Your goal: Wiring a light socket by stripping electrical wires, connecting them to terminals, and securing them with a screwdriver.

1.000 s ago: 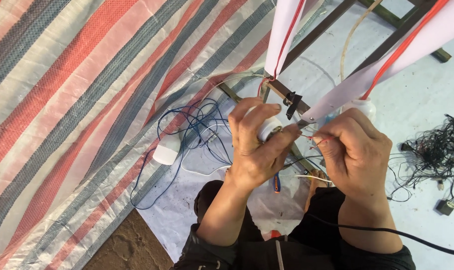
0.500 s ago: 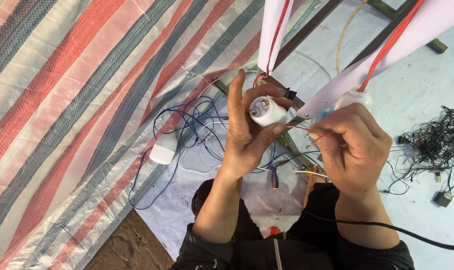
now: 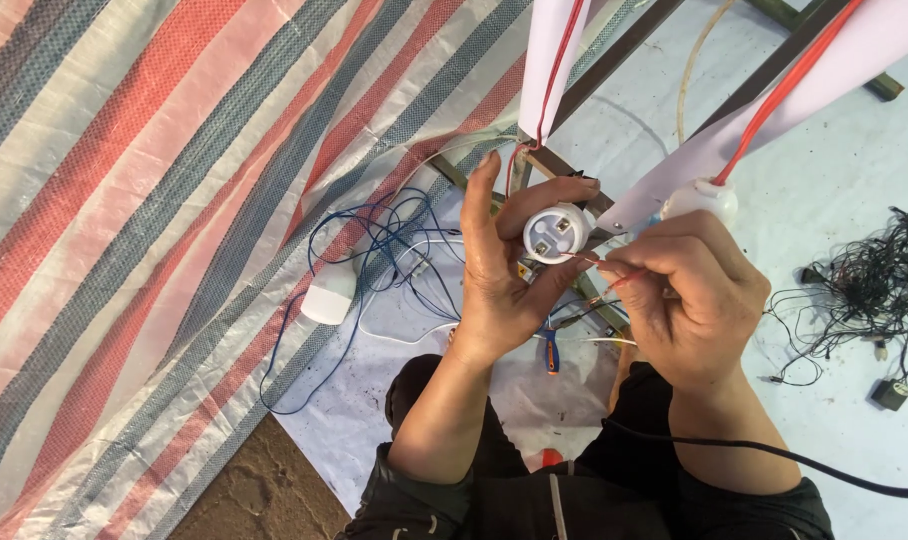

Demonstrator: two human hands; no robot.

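Since a moment ago, the left hand [image 3: 499, 285] has turned the white lamp socket [image 3: 556, 233] open-end up, fingers wrapped round it. Right hand [image 3: 689, 295] pinches a thin red wire [image 3: 614, 278] at the socket's edge, above blue wires [image 3: 374, 240].

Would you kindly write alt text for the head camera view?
Seen from above, a left hand holds a white lamp socket while the right hand brings a thin red wire to it. Blue wires lie on a striped tarp below.
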